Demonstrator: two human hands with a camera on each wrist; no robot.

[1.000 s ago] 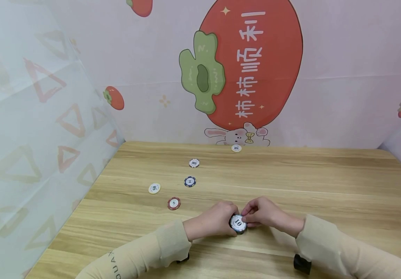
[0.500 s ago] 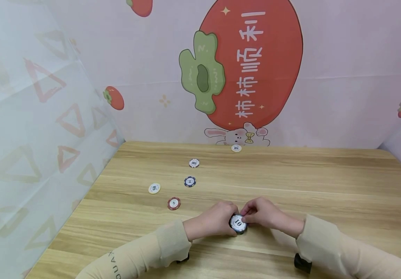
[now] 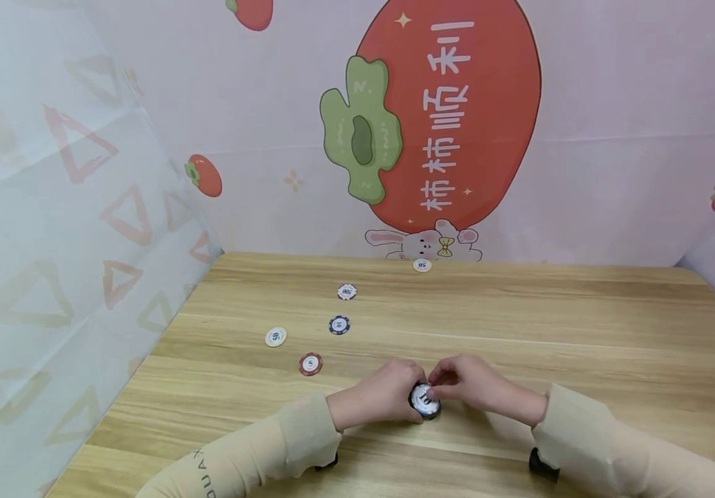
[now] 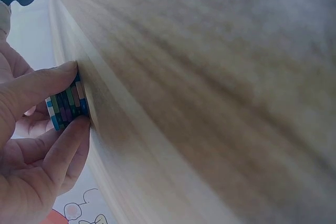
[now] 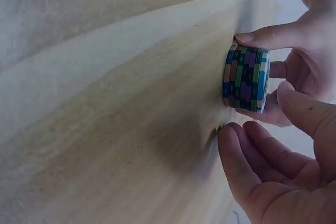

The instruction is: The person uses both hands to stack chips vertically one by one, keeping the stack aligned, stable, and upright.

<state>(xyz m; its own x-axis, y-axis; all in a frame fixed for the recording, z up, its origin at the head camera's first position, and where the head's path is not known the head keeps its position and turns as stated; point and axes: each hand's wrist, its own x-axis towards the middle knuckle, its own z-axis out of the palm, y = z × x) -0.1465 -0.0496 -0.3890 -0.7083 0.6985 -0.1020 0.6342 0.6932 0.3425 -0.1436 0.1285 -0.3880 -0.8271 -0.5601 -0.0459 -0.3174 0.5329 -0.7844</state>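
A stack of poker chips [image 3: 424,401] stands on the table, its top chip white-faced and marked 10. From its left side my left hand [image 3: 385,392] grips the stack, thumb at the near edge and fingers at the far edge. My right hand [image 3: 478,380] is just to the right, with its thumb over the top chip's rim. In the right wrist view the chip edges show blue, green, purple and brown bands. There the fingertips [image 5: 228,132] of my right hand are apart from the stack, near the tabletop, with a gap below the thumb.
Loose poker chips lie flat to the left and back: a red 5 [image 3: 310,364], a yellow-rimmed 50 [image 3: 276,337], a blue 10 [image 3: 339,324], a white 500 [image 3: 347,292] and another 50 [image 3: 422,265] by the back wall. Printed cloth walls border the wooden table [image 3: 550,311].
My right hand's lower fingers have drawn away from the side of the stack, and its thumb has shifted slightly over the top chip. The left hand keeps its grip in place.
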